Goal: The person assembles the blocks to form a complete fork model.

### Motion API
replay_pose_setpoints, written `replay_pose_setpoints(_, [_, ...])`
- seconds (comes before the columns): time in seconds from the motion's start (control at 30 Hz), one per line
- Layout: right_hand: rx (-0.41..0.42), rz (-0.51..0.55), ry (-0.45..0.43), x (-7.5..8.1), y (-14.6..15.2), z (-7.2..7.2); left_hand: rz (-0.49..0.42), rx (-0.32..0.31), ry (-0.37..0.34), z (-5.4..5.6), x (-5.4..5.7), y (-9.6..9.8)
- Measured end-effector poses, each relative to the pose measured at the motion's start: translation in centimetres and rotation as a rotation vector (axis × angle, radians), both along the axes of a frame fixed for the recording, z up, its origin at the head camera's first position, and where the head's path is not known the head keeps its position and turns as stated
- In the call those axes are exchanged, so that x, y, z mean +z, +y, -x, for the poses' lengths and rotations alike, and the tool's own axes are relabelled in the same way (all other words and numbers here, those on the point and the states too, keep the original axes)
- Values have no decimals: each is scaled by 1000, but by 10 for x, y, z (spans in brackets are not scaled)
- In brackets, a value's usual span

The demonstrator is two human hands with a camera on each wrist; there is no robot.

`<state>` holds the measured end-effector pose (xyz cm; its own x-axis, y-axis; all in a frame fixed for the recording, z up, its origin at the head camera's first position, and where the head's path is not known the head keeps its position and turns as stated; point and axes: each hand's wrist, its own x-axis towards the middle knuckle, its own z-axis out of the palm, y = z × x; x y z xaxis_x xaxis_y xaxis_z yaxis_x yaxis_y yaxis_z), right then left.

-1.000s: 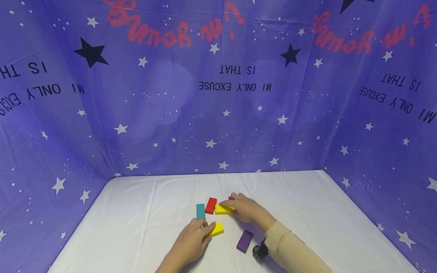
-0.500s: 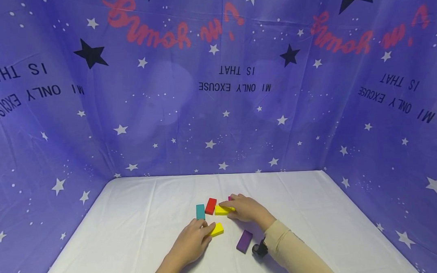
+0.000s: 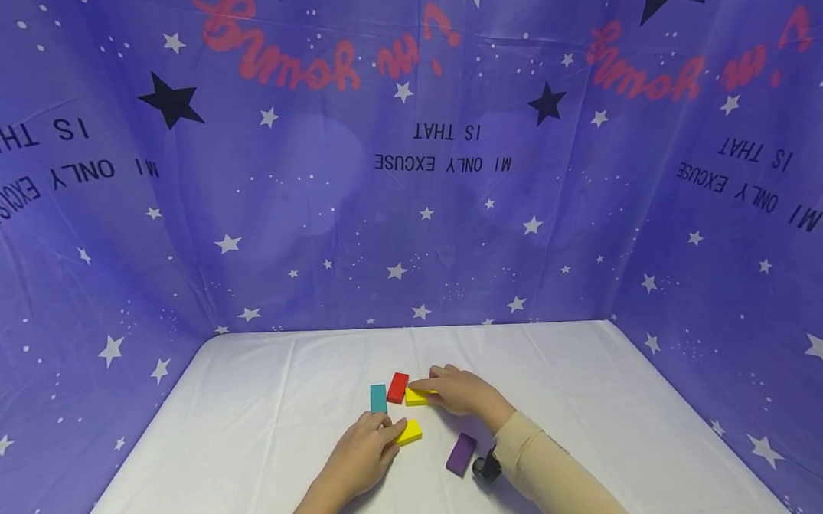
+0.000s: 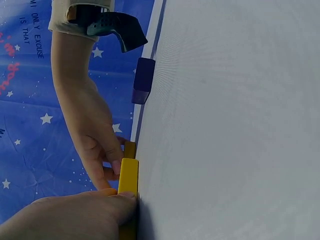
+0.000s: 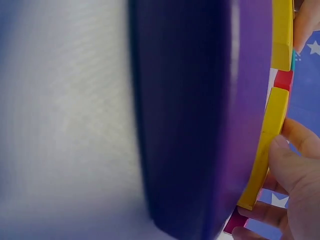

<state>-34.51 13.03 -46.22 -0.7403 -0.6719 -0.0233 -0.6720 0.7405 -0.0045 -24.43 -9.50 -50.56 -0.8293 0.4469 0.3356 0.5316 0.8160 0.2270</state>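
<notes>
Near the table's middle, my left hand (image 3: 363, 452) holds the nearer yellow block (image 3: 409, 432), its thumb along the block's side in the left wrist view. Farther back, my right hand (image 3: 464, 391) pinches a second yellow block (image 5: 263, 145) between thumb and fingers. The red block (image 3: 398, 388) lies just left of that second block. Left of the red one is a teal block (image 3: 378, 398), its near end by my left fingers. A magenta block (image 5: 235, 221) sits by my right fingers, mostly covered by the hand in the head view.
A purple block (image 3: 461, 455) lies closer to me, beside the black wrist camera (image 3: 487, 468) on my right arm. White cloth covers the table (image 3: 267, 417). Purple star-printed curtains (image 3: 409, 211) enclose its back and sides.
My right hand has shifted slightly left along the farther yellow block, covering more of it. The left hand and the other blocks stay in place.
</notes>
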Motion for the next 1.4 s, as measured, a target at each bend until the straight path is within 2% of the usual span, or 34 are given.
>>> replay_pose_setpoints(0.2, [-6,-1,-6,0,0,1,1,1,10,0,0,0])
replay_pose_setpoints(0.57, [-57,14,-68,-4,4,4,5,2,3,-1,1,0])
replay_pose_setpoints(0.87, [-29,-20,-31,-1,2,0,-4,0,-10,0,1,0])
replay_pose_setpoints(1.4, [-49,23,-63,2,10,-3,-6,0,-5,0,-1,-1])
